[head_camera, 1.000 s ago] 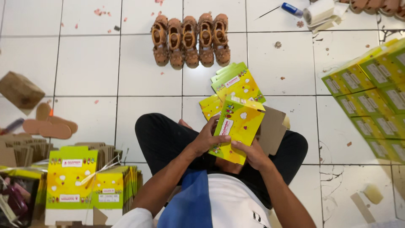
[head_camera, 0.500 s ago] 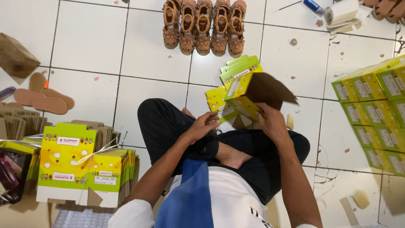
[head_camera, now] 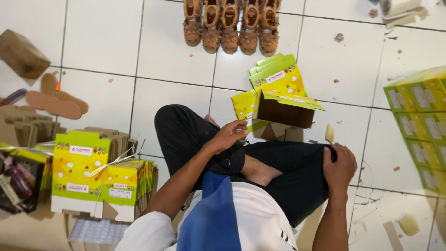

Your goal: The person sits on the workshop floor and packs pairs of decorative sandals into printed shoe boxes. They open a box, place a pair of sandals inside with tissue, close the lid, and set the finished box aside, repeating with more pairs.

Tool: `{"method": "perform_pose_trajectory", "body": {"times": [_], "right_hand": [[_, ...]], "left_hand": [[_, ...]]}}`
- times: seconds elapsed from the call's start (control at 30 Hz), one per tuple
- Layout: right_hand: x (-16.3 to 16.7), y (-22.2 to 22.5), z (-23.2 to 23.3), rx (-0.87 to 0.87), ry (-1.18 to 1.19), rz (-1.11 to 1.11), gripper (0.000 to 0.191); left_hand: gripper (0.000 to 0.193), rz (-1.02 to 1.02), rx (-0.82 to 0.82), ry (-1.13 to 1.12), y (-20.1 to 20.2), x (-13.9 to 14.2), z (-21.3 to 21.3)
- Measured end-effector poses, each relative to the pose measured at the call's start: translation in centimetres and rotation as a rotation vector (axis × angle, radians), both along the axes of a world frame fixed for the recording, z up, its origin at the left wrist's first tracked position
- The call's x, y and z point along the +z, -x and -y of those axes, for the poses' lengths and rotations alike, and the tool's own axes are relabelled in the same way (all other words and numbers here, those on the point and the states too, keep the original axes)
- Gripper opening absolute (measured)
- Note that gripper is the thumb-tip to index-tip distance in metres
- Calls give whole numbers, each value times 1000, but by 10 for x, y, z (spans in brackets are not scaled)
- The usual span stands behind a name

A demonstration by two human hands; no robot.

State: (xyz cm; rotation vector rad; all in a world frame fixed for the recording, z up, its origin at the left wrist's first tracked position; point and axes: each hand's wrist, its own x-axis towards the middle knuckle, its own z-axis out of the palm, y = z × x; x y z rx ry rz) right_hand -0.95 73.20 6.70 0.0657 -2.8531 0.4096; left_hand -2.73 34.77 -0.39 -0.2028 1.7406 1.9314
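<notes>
1. Presently my left hand point(head_camera: 231, 135) is raised over my crossed legs, fingers curled at the lower edge of a flat yellow carton piece point(head_camera: 245, 106); whether they grip it or only touch it I cannot tell.
2. My right hand point(head_camera: 339, 166) lies spread on my right knee, fingers slack, holding nothing.
3. Just beyond the left hand an assembled yellow box point(head_camera: 283, 106) rests on the tiled floor point(head_camera: 102, 56), its brown open side turned toward me and its lid flap lifted. Nothing shows inside it.
4. Behind that box, more flat yellow cartons point(head_camera: 274, 74) lie fanned, partly under it.
5. Risk, in my judgement: neither hand steadies the box, so a knee movement could knock it over or crease the raised flap. The fanned cartons could slide apart for the same reason.
6. Further out, four brown sandals point(head_camera: 231, 24) stand in a row, touching one another, well apart from the box.
7. At my left, a tied bundle of flat cartons point(head_camera: 100, 174) stands upright, string around it. Loose soles point(head_camera: 58, 102) lie on the tiles beyond.
8. At my right, stacked closed boxes point(head_camera: 420, 125) run along the frame edge; their contents are hidden.
</notes>
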Motion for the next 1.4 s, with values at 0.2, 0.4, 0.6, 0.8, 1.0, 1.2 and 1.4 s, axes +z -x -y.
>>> {"method": "perform_pose_trajectory", "body": {"times": [0.2, 0.4, 0.6, 0.8, 1.0, 1.2, 1.4], "right_hand": [[-21, 15, 0, -172, 73, 204, 26], [-14, 20, 2, -220, 29, 210, 31], [-11, 21, 5, -231, 24, 210, 30], [-14, 28, 3, -267, 49, 177, 26], [-20, 46, 1, -348, 26, 214, 27], [-24, 64, -2, -393, -17, 250, 25], [-33, 72, -3, -386, -59, 214, 23]], "left_hand": [[53, 19, 21, -87, 2, -4, 1], [51, 30, 19, -48, 5, -8, -2], [45, -21, -6, 87, 25, 5, 1], [40, -348, 63, 655, 129, 43, 14], [73, -848, -117, 942, 266, 67, -10], [74, -802, -187, 1181, 351, 66, -52], [29, -842, -89, 1195, 359, 38, -65]]}}
